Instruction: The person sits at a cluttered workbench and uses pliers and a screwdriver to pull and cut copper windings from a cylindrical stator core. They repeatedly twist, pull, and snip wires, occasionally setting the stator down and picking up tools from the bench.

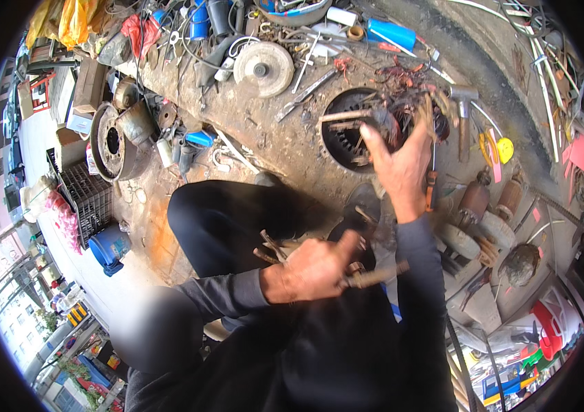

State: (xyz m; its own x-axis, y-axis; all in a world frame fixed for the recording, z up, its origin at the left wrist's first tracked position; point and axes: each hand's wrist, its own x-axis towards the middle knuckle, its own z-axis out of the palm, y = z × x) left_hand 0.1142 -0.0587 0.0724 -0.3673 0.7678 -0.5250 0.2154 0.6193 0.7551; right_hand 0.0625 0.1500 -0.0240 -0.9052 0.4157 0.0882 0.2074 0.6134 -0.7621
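Observation:
My left hand [309, 271] is closed in front of my lap, and a blurred brown stick-like piece [381, 275] juts out from its right side. More thin brown strips [270, 250] stick out on its other side; whether they are in the grip I cannot tell. My right hand [402, 168] is stretched out ahead, thumb and fingers apart. It is over the near right edge of a dark round metal housing [336, 141] with a toothed inside. Reddish-brown wire scraps [402, 86] lie by its fingertips, partly smeared by motion.
A hammer [464, 103] and a screwdriver [431, 189] lie right of the housing. A pale grinding disc [263, 69] lies beyond. Motor rotors [474, 199] are at the right; a rusty wheel rim [112, 141] and a plastic crate [89, 196] at the left.

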